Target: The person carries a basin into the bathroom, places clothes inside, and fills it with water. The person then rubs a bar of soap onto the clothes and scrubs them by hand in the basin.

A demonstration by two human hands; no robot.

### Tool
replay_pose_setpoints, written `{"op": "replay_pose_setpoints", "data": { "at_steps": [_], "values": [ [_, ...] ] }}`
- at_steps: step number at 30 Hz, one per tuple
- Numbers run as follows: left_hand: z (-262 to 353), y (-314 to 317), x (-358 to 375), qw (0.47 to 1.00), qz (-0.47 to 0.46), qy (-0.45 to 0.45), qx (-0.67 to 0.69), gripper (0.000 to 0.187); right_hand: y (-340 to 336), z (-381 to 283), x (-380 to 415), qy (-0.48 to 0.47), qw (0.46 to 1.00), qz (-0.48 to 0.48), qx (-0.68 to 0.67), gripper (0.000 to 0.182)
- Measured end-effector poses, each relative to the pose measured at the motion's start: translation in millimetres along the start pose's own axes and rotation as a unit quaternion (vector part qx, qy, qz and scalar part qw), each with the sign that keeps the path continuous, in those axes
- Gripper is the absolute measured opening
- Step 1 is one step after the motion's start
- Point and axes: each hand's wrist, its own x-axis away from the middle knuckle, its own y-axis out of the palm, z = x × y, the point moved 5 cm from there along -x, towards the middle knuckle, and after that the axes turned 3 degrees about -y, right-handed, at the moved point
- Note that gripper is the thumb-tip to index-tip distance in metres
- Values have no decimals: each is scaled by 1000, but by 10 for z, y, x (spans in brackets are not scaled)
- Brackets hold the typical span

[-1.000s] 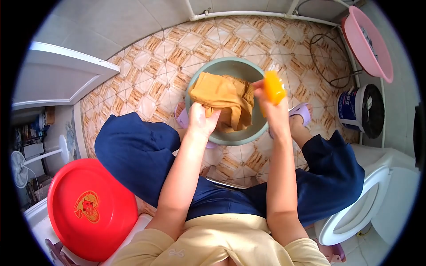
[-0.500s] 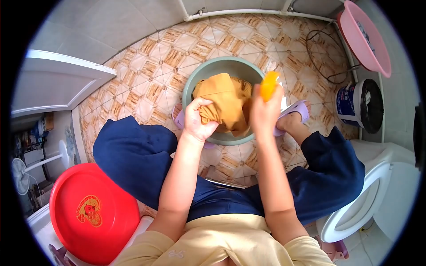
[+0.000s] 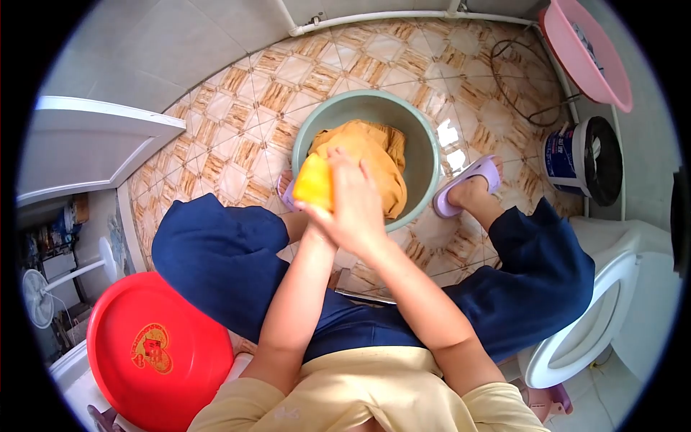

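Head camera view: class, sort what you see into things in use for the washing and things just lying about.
In use: right hand, yellow soap bar, orange cloth, green basin.
Lying about: red basin, pink basin, paint bucket, toilet, fan.

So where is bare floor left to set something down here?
Bare tile lies between the green basin and the white door frame, and beyond the basin toward the wall pipe. Crowded: right side, with white bucket, cable, pink basin, toilet.
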Motion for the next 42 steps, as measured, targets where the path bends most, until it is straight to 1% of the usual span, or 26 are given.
{"op": "replay_pose_setpoints", "data": {
  "at_steps": [3,4,6,8,10,11,12,14,15,16,18,20,22,23,28,30,31,32,33,34,36,37,38,39,40,42],
  "values": [
    [38,9,9,986,161,-45,-25,47,69,125,-163,-4,1000,23,19,84],
    [43,20,15,975,213,-59,-33,47,-34,336,-264,85,994,68,-21,82],
    [-25,84,16,977,205,-61,22,47,-187,601,-280,210,963,103,-136,78],
    [3,163,-18,976,208,-59,5,48,-221,400,-185,148,984,39,-96,75],
    [18,-157,60,995,52,48,-74,50,-11,53,-25,20,999,18,-18,72],
    [28,18,50,969,-78,187,-144,61,71,-86,18,-25,1000,8,8,73],
    [86,5,59,968,-77,190,-145,61,133,-96,7,-27,999,2,18,76],
    [110,-44,53,998,5,10,56,51,119,140,-130,19,995,96,36,71],
    [69,-102,26,976,208,-38,-49,51,-16,242,-206,74,991,114,14,67],
    [45,-135,6,970,237,-46,-24,49,-188,376,-271,127,983,134,-6,63],
    [95,-31,6,975,201,-95,15,46,-244,961,-267,266,938,178,-130,56],
    [177,149,-55,979,168,-107,34,45,-118,1597,-192,305,853,105,-411,53],
    [195,219,-118,982,137,-116,53,45,-261,1569,-44,337,767,64,-541,50],
    [224,203,-153,983,148,-98,35,45,-316,1527,3,342,715,77,-605,44],
    [331,117,-238,979,184,-61,-65,42,-464,1306,16,219,669,95,-704,44],
    [314,-159,-254,946,271,-67,-166,43,-694,1090,-33,142,680,100,-713,46],
    [399,-364,-261,864,327,-7,-383,46,-775,1059,-58,102,688,100,-711,47],
    [491,-397,-252,730,364,54,-576,49,-843,997,-61,100,688,99,-711,47],
    [544,-212,-184,639,402,75,-651,54,-933,882,-67,82,734,85,-669,47],
    [539,-149,-184,639,401,75,-651,54,-1002,772,-82,64,776,72,-624,48],
    [363,-87,-220,844,341,-15,-415,50,-928,590,-129,47,879,-5,-474,46],
    [256,-17,-164,849,392,-105,-339,47,-823,448,-151,-1,909,-38,-415,44],
    [107,15,-223,919,320,-91,-211,49,-639,313,-156,-29,944,-19,-329,44],
    [19,-236,-251,985,67,-63,-144,51,-480,127,-114,-34,970,11,-241,48],
    [-7,-423,-149,979,-189,-33,-65,53,-218,51,-31,42,980,6,-194,52],
    [-40,-339,-122,989,-138,-41,-47,52,-166,-212,18,87,991,-54,-83,62]
  ]
}}
